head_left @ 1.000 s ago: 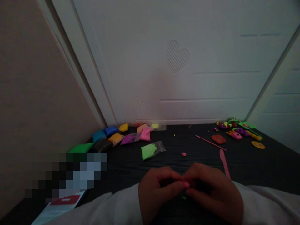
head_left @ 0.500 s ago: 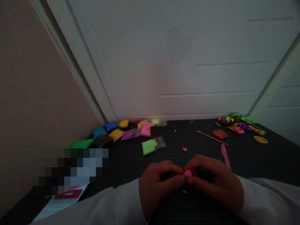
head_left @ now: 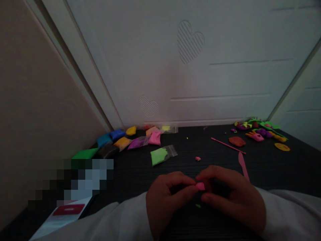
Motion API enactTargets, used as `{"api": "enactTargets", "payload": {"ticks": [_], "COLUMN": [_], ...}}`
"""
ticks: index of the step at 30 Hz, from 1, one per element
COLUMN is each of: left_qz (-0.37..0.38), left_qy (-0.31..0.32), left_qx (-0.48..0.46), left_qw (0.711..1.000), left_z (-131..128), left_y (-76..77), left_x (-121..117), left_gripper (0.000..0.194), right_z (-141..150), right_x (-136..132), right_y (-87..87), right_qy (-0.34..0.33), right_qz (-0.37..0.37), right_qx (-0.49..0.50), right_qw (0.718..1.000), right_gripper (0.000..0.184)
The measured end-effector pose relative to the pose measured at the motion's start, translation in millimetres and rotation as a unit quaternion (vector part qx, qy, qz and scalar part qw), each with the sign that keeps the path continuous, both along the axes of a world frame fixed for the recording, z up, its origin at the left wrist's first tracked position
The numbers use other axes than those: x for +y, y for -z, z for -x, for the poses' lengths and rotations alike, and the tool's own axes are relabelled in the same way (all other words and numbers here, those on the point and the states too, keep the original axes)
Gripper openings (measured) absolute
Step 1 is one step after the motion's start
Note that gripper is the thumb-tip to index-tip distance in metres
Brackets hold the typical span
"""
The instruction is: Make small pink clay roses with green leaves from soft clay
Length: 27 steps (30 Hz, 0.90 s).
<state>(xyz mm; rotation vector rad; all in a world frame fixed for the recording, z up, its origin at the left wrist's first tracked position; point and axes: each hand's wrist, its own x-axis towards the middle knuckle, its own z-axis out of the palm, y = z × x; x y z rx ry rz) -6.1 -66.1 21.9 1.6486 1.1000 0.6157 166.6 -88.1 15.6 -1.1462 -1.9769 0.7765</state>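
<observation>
A small lump of bright pink modelling clay (head_left: 200,186) is pinched at its left side between the thumb and index finger of my left hand (head_left: 168,195). My right hand (head_left: 232,195) is around the lump's right side, its thumb and index finger parted and seemingly off the clay. Below the lump, a thin green clay piece (head_left: 198,206) lies on the dark tabletop (head_left: 183,221). A little pink clay bit (head_left: 198,158) with some green at its edge rests beyond my fingers. The pink plastic knife (head_left: 243,165) lies just past my right hand.
A bag of light green clay (head_left: 158,156) lies ahead, with several coloured clay bags (head_left: 136,142) behind it. A pink stick (head_left: 228,145), a flat reddish clay piece (head_left: 237,141) and finished clay shapes (head_left: 255,135) are at right. A partly blurred-out screen (head_left: 67,214) is at left.
The thumb and index finger of my right hand have spread apart from the pink clay. My left hand still pinches it. The view has shifted slightly.
</observation>
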Motion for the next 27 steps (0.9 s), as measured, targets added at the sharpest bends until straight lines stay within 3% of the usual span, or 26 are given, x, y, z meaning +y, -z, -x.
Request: {"api": "enactTargets", "payload": {"ticks": [7,19,27], "left_qz": [-0.012,-0.002,-0.024], "left_qy": [-0.003,-0.012,-0.001], "left_qx": [0.004,0.004,0.02], "left_qw": [1.0,1.0,1.0], "left_z": [1.3,0.4,1.1], "left_y": [3.1,2.7,4.9], "left_x": [-0.7,-1.7,0.1], "left_gripper": [0.024,0.023,0.025], "right_z": [1.6,-0.5,1.6], "right_x": [0.6,1.8,2.5], "right_y": [0.1,-1.6,2.0], "right_qy": [0.011,-0.014,0.009], "right_qz": [0.003,0.038,0.024], "right_qx": [-0.028,-0.042,-0.033], "right_qw": [1.0,0.998,0.999], "right_gripper": [0.011,0.013,0.014]}}
